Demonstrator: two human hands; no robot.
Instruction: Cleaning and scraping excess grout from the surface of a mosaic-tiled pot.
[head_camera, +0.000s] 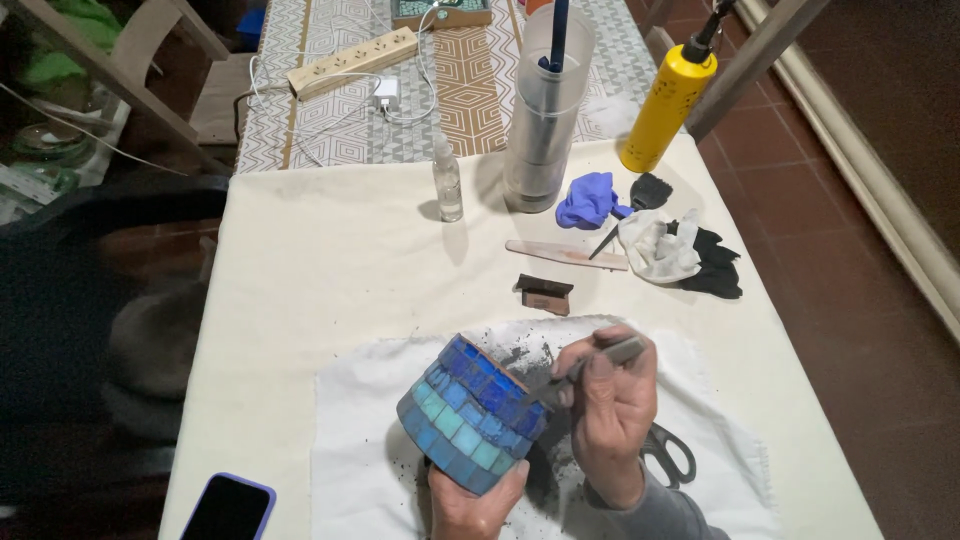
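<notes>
My left hand (474, 503) grips a round pot covered in blue and turquoise mosaic tiles (468, 415) from below, tilted on its side above a white cloth (360, 440). In my right hand (612, 405) is a thin grey tool (590, 366), its tip pressed against the pot's upper tiled edge. Dark crumbs of grout lie scattered over the cloth around the pot.
Scissors (668, 455) lie on the cloth by my right wrist. A phone (228, 508) sits at the near left edge. Farther back are a small dark block (545, 293), a flat stick (566, 254), gloves (668, 250), blue rag (588, 200), clear bottle (448, 180), tall clear container (546, 110), yellow canister (665, 105).
</notes>
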